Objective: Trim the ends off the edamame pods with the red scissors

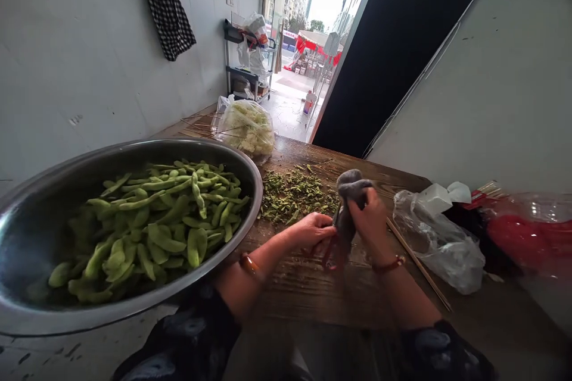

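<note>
In the head view my right hand [372, 214] is closed around a grey cloth [351, 187], which is bunched above the fingers and hangs below them. Close beside it, my left hand [316, 228] pinches a pair of scissors with red handles [329, 257]. The cloth covers part of the scissors, and their blades are mostly hidden. Both hands are over the wooden table [290, 292]. Just beyond them lies a spread of small green pod trimmings [297, 193]. Green edamame pods [156, 238] fill part of a large metal bowl [257, 190] to the left.
A clear bag of pale cauliflower [248, 128] and thin skewers stand at the back. On the right lie wooden chopsticks [420, 265], a crumpled plastic bag [440, 244] and a red plastic bag [522, 238]. A shelf cart [250, 68] stands by the doorway.
</note>
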{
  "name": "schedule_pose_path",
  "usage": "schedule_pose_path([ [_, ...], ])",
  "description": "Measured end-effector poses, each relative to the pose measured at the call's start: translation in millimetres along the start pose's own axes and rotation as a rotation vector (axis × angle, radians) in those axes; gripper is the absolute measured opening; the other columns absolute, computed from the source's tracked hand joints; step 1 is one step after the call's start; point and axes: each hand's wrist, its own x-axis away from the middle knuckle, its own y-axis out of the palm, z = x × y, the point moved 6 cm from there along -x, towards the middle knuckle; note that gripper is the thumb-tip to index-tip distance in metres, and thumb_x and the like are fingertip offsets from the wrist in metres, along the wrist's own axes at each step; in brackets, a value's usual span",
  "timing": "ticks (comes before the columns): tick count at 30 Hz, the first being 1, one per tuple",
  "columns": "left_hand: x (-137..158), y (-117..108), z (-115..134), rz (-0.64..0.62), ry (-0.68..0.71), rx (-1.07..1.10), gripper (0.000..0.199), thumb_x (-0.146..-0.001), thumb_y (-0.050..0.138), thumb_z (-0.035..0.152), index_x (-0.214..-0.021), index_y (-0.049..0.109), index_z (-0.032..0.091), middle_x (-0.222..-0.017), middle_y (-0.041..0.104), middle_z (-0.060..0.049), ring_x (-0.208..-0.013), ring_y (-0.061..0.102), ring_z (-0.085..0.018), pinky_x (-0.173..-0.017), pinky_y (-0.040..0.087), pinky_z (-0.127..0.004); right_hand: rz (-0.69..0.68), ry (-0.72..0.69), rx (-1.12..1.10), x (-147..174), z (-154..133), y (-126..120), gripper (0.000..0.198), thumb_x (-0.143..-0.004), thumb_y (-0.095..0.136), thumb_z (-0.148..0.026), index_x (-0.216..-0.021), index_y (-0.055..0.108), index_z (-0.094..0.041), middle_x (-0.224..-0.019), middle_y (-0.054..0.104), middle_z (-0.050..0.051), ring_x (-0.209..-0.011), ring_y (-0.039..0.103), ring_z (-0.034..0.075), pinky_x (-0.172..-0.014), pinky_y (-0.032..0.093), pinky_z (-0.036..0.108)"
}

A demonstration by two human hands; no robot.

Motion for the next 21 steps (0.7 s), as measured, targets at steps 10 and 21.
schedule_pose_path([
  [10, 3, -2, 8, 0.01, 0.002, 0.08, 0.039, -0.076, 0.058, 0.052, -0.063, 0.044, 0.018, -0.043, 0.047, 0.006, -0.032, 0.043, -0.007, -0.032, 0.027, -0.018, -0.066, -0.258, 0.041, 17, -10, -48, 0.027, -0.08, 0.061, -0.032, -0.106, 0.059, -0.023, -0.104, 0.063, 0.007, -0.093, 0.059, 0.024, -0.08, 0.048, 0.037],
  [21, 3, -5, -2, 0.061, -0.103, -0.027, 0.031, -0.079, 0.055, 0.046, -0.066, 0.047, 0.019, -0.035, 0.044, 0.007, -0.027, 0.038, -0.008, -0.03, 0.024, -0.018, 0.091, -0.256, 0.165, -8, -11, -26, 0.016, -0.085, 0.052, -0.03, -0.093, 0.063, -0.021, -0.091, 0.06, 0.007, -0.087, 0.057, 0.023, -0.079, 0.047, 0.037],
])
